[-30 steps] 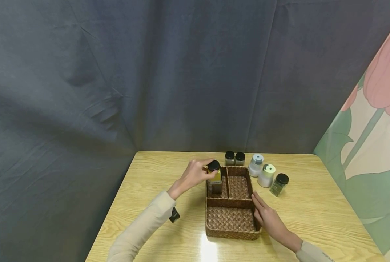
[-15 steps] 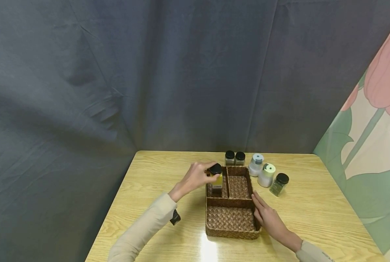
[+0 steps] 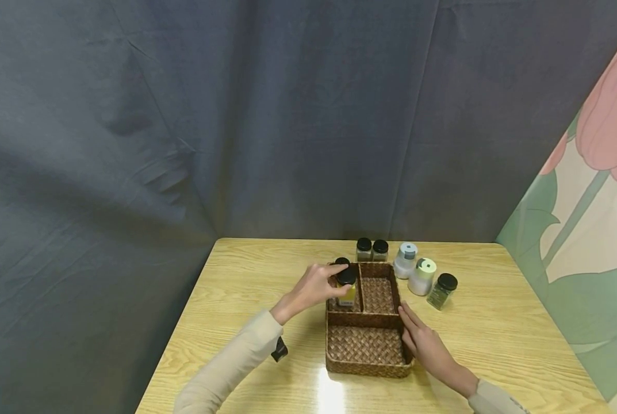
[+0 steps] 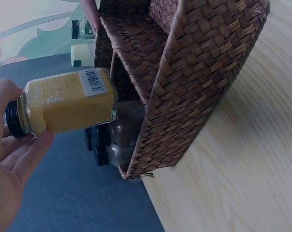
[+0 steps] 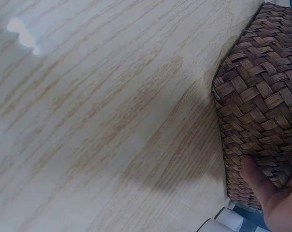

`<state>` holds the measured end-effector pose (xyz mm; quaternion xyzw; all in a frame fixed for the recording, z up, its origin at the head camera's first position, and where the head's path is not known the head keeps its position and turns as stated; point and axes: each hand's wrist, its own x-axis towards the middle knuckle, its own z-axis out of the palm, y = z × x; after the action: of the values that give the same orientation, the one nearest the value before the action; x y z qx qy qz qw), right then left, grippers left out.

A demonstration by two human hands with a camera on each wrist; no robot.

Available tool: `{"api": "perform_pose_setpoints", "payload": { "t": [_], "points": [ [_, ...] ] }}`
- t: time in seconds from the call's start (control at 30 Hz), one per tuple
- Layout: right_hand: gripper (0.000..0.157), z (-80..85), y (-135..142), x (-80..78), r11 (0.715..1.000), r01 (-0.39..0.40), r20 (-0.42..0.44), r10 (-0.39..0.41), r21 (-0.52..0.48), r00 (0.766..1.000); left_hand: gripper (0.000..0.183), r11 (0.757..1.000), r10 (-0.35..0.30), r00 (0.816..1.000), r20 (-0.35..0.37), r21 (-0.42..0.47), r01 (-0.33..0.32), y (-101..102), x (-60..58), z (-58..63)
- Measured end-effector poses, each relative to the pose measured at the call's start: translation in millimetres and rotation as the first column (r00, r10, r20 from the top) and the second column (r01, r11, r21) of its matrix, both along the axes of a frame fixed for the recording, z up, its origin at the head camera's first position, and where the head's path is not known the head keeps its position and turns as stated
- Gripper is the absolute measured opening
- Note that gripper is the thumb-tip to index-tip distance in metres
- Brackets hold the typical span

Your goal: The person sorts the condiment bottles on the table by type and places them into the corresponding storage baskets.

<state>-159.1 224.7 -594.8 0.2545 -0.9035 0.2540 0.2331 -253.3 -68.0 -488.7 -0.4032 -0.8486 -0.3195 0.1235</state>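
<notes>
My left hand pinches a glass jar of yellow powder near its black lid, thumb and fingers on opposite sides. The jar is above the back-left compartment of a brown woven basket; in the left wrist view its base is at the basket's opening. Behind it, another black-lidded jar with darker contents stands in that compartment. My right hand rests along the basket's right side with fingers extended. In the right wrist view, its thumb lies against the woven wall.
Behind the basket stand two black-lidded jars. To its right are a blue-capped white shaker, a green-capped one and a jar of green herbs. A small black object lies beside the left sleeve.
My left hand has brought the yellow jar towards me and slightly right, lower over the compartment. Another jar's black lid now shows behind it. The right hand and basket stay put.
</notes>
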Motion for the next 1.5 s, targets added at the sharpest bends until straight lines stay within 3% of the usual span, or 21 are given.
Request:
{"api": "perform_pose_setpoints", "payload": {
  "t": [0.37, 0.83, 1.5],
  "points": [
    [0.053, 0.2, 0, 0.7, 1.000, 0.005, 0.025, -0.006, 0.012, 1.000, 0.048, 0.999, 0.015, 0.999, 0.050, -0.031, -0.014, 2, 3.9, -16.1],
    [0.053, 0.7, -1, 1.0, 1.000, 0.009, 0.025, -0.009, -0.001, 1.000, 0.048, 1.000, -0.011, 0.998, 0.068, -0.027, 0.013, 3, 4.4, -38.0],
    [0.052, 3.5, -3, 2.1, 1.000, 0.016, 0.037, -0.016, -0.006, 0.999, 0.048, 1.000, 0.004, 0.995, 0.102, -0.028, -0.001, 2, 6.9, -46.6]
  ]
}}
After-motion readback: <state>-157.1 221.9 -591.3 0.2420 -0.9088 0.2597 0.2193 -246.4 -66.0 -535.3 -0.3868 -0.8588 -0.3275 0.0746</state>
